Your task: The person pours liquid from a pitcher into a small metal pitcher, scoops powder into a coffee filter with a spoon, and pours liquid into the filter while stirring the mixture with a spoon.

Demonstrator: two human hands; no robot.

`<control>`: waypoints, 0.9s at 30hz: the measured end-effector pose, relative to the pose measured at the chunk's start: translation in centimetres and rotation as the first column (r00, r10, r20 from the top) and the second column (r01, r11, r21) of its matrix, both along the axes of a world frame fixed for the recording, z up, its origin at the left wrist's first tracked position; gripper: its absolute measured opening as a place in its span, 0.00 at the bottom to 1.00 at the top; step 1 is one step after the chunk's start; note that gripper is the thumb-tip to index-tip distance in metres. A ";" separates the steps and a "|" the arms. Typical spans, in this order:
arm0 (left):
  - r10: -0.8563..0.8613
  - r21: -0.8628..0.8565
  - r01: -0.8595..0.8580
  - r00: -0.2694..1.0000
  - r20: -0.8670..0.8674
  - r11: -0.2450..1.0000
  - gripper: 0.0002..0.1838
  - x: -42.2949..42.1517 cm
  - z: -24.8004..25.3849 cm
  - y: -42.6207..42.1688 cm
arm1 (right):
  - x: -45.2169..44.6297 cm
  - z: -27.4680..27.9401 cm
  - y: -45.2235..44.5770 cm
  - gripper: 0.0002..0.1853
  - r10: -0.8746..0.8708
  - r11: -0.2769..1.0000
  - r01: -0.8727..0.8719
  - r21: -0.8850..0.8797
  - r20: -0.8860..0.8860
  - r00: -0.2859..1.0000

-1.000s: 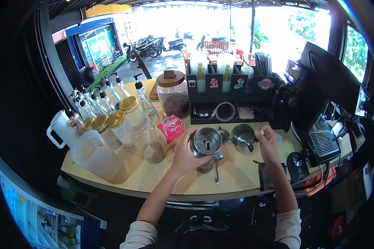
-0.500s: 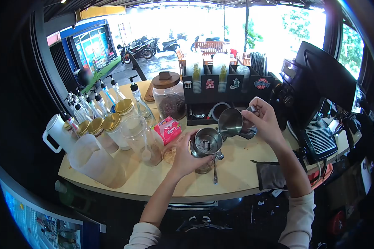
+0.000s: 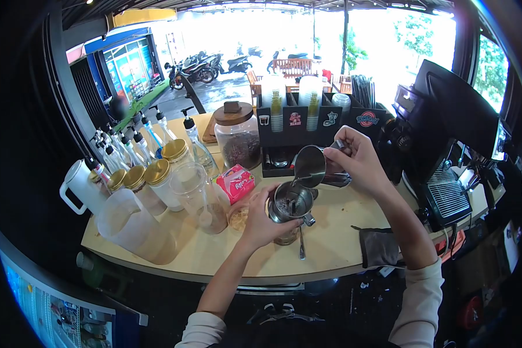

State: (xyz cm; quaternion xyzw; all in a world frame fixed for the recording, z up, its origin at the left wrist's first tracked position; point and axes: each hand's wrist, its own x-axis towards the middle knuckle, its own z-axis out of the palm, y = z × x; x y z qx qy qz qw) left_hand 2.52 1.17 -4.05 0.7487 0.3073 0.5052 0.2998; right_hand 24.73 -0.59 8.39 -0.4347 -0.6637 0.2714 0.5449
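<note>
Nearest, on the pale counter (image 3: 325,255), a spoon (image 3: 302,248) lies with its handle toward the front edge, and a dark cloth (image 3: 379,246) lies to its right. At the near left stands a cloudy plastic pitcher (image 3: 124,223), wide mouth up.

The hands are apart. The left hand (image 3: 260,223) is wrapped around the side of a metal filter cup (image 3: 296,200), above a glass (image 3: 287,237) on the counter; whether the two touch is hidden. The cup's mouth faces up, its long axis close to upright, and its small handle points right and toward the person. Inside are a holed plate and a short dark post.

Just beyond and above it, the right hand (image 3: 358,159) grips a metal jug (image 3: 310,166) by its handle. The jug is tipped, its long axis slanting down leftward and its lip over the cup's far rim; a thin stream seems to fall inside.

Left of the cup, a tall clear container (image 3: 187,184) holds a scoop (image 3: 205,217) and something brownish. Behind it are a pink packet (image 3: 236,184) and gold-lidded jars (image 3: 163,190), the nearest with pale contents. Farther back, a big glass jar (image 3: 238,146) under a wooden lid holds something dark, and a black rack (image 3: 356,134) holds stacked clear cups (image 3: 276,106).
</note>
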 end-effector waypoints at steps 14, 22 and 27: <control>0.023 0.036 -0.022 0.999 -0.041 0.999 0.43 -0.2 0.3 0.0 | 0.1 0.2 0.7 0.14 -0.049 0.998 0.047 0.050 0.037 0.998; 0.074 0.049 -0.072 0.996 -0.047 0.996 0.43 -0.7 0.4 -0.1 | 0.5 0.6 -0.3 0.14 -0.081 0.996 0.078 0.051 0.049 0.996; 0.145 0.032 -0.143 0.984 -0.101 0.989 0.45 -0.8 1.5 -1.2 | 0.4 0.4 -0.5 0.13 -0.078 0.996 0.077 0.039 0.046 0.996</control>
